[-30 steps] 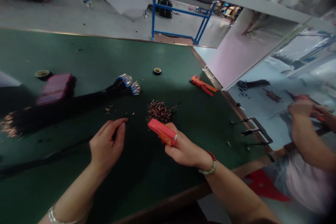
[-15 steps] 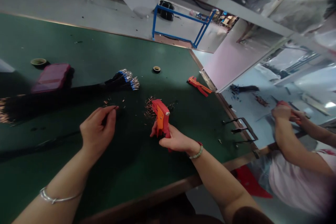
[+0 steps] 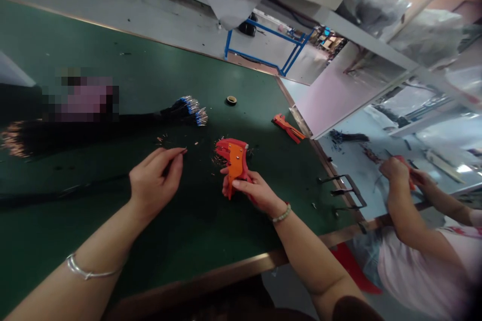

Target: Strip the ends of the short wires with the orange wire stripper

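My left hand (image 3: 156, 180) is closed in a pinch, with the tip of a thin black wire (image 3: 184, 150) just showing past the fingertips. Dark cable (image 3: 75, 193) trails across the table to the left, partly hidden behind that hand. In my right hand (image 3: 254, 188) is a red and orange wire stripper (image 3: 236, 158), its jaws facing left toward the pinched wire, a short gap apart. Under the stripper head lie small copper-coloured scraps (image 3: 218, 160). Beyond my left hand rests a bundle of black wires (image 3: 94, 133) with bare copper ends at left and blue-and-silver tips at right.
A tape roll (image 3: 231, 101) and a second red-orange stripper (image 3: 288, 128) lie farther back on the green table (image 3: 158, 70). A black metal bracket (image 3: 348, 190) sits by the right edge. At the right, a co-worker's hands (image 3: 395, 170) hold a red tool at another table.
My left hand has moved slightly right, closer to the stripper. The stripper has turned so its side faces me and its jaws point left. The view has shifted a little.
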